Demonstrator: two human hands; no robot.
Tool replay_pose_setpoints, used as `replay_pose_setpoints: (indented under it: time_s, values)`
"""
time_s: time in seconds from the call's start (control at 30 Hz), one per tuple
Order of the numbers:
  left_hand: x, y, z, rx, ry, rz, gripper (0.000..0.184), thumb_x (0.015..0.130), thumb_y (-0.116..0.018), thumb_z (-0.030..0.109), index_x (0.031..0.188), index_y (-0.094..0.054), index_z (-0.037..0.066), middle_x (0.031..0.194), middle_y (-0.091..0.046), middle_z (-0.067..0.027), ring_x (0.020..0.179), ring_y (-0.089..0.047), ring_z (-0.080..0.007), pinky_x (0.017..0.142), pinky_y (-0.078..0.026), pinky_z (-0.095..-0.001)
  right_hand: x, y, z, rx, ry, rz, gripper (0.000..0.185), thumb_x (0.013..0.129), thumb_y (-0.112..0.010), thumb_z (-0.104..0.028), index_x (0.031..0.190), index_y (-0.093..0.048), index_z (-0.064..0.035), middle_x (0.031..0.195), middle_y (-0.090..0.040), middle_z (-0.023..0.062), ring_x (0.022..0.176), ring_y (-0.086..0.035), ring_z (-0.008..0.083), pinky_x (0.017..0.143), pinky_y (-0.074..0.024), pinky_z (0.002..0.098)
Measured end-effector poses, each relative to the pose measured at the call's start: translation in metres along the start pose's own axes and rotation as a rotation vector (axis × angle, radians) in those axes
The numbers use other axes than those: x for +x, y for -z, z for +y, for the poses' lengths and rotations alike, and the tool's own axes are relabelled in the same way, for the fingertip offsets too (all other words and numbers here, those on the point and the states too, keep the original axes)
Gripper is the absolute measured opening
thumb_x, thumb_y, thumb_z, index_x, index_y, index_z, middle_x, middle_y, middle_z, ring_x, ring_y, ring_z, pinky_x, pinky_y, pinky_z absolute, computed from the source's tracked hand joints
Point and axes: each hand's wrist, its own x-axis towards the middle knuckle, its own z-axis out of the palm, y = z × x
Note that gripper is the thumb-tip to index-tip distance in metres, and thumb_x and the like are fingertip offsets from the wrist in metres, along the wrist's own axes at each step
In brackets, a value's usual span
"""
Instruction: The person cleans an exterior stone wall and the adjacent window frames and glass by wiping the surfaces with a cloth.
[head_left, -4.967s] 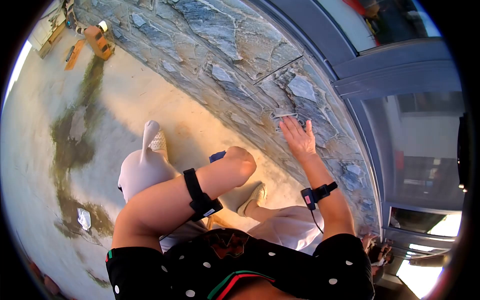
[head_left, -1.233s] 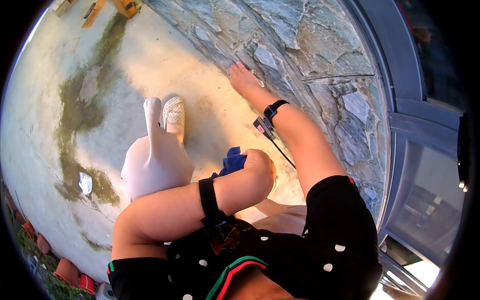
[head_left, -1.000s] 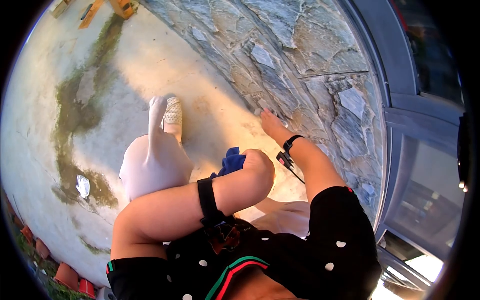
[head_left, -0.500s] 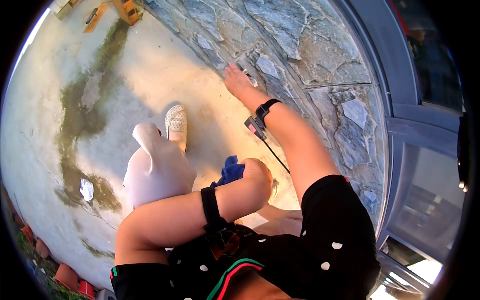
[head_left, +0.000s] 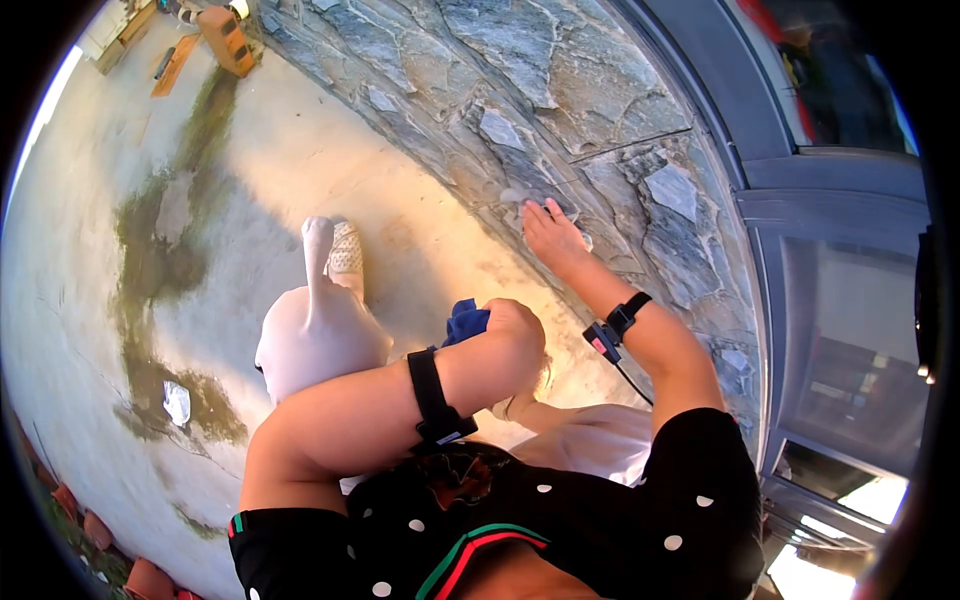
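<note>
My left hand [head_left: 513, 318] is bent back in front of my body, closed on a bunched blue cloth [head_left: 466, 322]. The forearm hides much of its grip. To the right, my right hand [head_left: 555, 238] reaches to the stone wall [head_left: 625, 130], fingers stretched along the surface. Something small and pale [head_left: 586, 240] shows at the edge of this hand, mostly hidden under it; I cannot make out its kind. A whitish smear [head_left: 515, 195] lies by the fingertips. Both wrists wear black straps, the right one with a small cabled box [head_left: 602, 342].
A grey-framed glass door or window [head_left: 840, 320] stands at the right. A crumpled white scrap [head_left: 176, 402] lies on the concrete floor [head_left: 70, 290]. Flowerpots [head_left: 150, 580] line the lower left. An orange brick-like block [head_left: 226, 40] and a wooden board [head_left: 174, 65] are at the top left.
My right hand has moved right and down in view along the stone wall, its elbow more bent, with the pale thing beside it. My left hand keeps the blue cloth.
</note>
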Motion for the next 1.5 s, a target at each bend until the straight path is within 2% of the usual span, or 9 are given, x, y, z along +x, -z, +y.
replay_pose_setpoints:
  time_s: [0.27, 0.33, 0.5, 0.77, 0.9, 1.13, 1.23, 1.37, 1.5]
  values:
    - [0.000, -0.014, -0.008, 0.046, 0.073, 0.108, 0.031, 0.072, -0.077, 0.021, 0.101, -0.075, 0.012, 0.107, -0.071, -0.0080, 0.102, -0.068, -0.0265, 0.077, -0.054, -0.0366, 0.027, 0.030, 0.017, -0.032, -0.052, 0.133, 0.042, 0.089, -0.051, -0.018, 0.129, -0.059, -0.0052, 0.145, -0.050, 0.0081, 0.141, -0.037, 0.0237, 0.120, -0.0156, 0.0512]
    - [-0.003, -0.003, -0.015, -0.034, 0.069, -0.017, 0.029, 0.072, -0.075, 0.018, 0.101, -0.075, 0.011, 0.104, -0.071, -0.0087, 0.099, -0.069, -0.0259, 0.076, -0.055, -0.0351, 0.063, 0.060, 0.033, -0.055, -0.091, 0.200, 0.043, 0.090, -0.051, -0.019, 0.131, -0.057, -0.0064, 0.146, -0.049, 0.0065, 0.141, -0.037, 0.0234, 0.120, -0.0161, 0.0509]
    - [0.011, 0.000, -0.027, -0.069, 0.120, 0.092, 0.029, 0.072, -0.073, 0.016, 0.100, -0.073, 0.012, 0.102, -0.070, -0.0109, 0.099, -0.068, -0.0284, 0.079, -0.056, -0.0387, 0.091, 0.141, 0.073, -0.052, -0.266, 0.456, 0.040, 0.090, -0.052, -0.020, 0.128, -0.060, -0.0084, 0.142, -0.053, 0.0067, 0.140, -0.039, 0.0227, 0.120, -0.0182, 0.0483]
    - [0.000, -0.012, -0.036, -0.058, 0.060, 0.254, 0.036, 0.073, -0.070, 0.023, 0.106, -0.069, 0.009, 0.105, -0.068, -0.0157, 0.105, -0.065, -0.0335, 0.085, -0.054, -0.0423, -0.111, 0.122, 0.056, 0.064, -0.469, 0.547, 0.046, 0.081, -0.060, -0.006, 0.127, -0.057, -0.0084, 0.143, -0.053, 0.0056, 0.135, -0.048, 0.0221, 0.117, -0.0206, 0.0499]
    - [-0.002, -0.002, -0.029, -0.019, 0.080, 0.119, 0.037, 0.074, -0.070, 0.024, 0.108, -0.068, 0.008, 0.110, -0.068, -0.0157, 0.105, -0.066, -0.0312, 0.087, -0.054, -0.0419, -0.188, 0.143, 0.036, 0.162, -0.693, 0.507, 0.049, 0.079, -0.059, -0.003, 0.127, -0.059, -0.0084, 0.141, -0.055, 0.0063, 0.134, -0.049, 0.0224, 0.115, -0.0280, 0.0486]
    - [0.004, -0.001, -0.026, 0.061, 0.105, 0.157, 0.044, 0.074, -0.070, 0.027, 0.113, -0.065, 0.009, 0.113, -0.067, -0.0155, 0.110, -0.063, -0.0333, 0.093, -0.052, -0.0419, -0.153, 0.229, 0.090, 0.150, -0.833, 0.909, 0.051, 0.076, -0.061, 0.002, 0.127, -0.056, -0.0042, 0.124, -0.056, 0.0170, 0.111, -0.058, 0.0339, 0.096, -0.0485, 0.0427]
    - [0.000, 0.007, -0.029, 0.057, 0.094, 0.243, 0.046, 0.072, -0.071, 0.028, 0.113, -0.065, 0.009, 0.113, -0.066, -0.0157, 0.111, -0.061, -0.0339, 0.095, -0.050, -0.0416, -0.123, 0.219, 0.106, 0.252, -0.878, 0.834, 0.069, 0.062, -0.064, 0.010, 0.129, -0.053, -0.0032, 0.127, -0.052, 0.0187, 0.114, -0.054, 0.0378, 0.095, -0.0483, 0.0437]
    - [-0.006, 0.014, -0.029, 0.036, 0.107, 0.237, 0.045, 0.072, -0.070, 0.027, 0.112, -0.065, 0.008, 0.111, -0.066, -0.0169, 0.109, -0.062, -0.0344, 0.093, -0.050, -0.0423, -0.149, 0.203, 0.093, 0.350, -0.951, 0.788, 0.068, 0.063, -0.065, 0.009, 0.129, -0.053, -0.0023, 0.126, -0.051, 0.0189, 0.112, -0.053, 0.0384, 0.095, -0.0482, 0.0431]
    - [-0.008, 0.012, -0.030, 0.037, 0.121, 0.190, 0.046, 0.071, -0.069, 0.026, 0.113, -0.065, 0.009, 0.110, -0.066, -0.0180, 0.108, -0.062, -0.0356, 0.092, -0.051, -0.0430, -0.219, 0.180, 0.058, 0.310, -1.242, 0.748, 0.068, 0.063, -0.065, 0.009, 0.129, -0.055, -0.0023, 0.124, -0.053, 0.0180, 0.112, -0.054, 0.0383, 0.095, -0.0480, 0.0437]
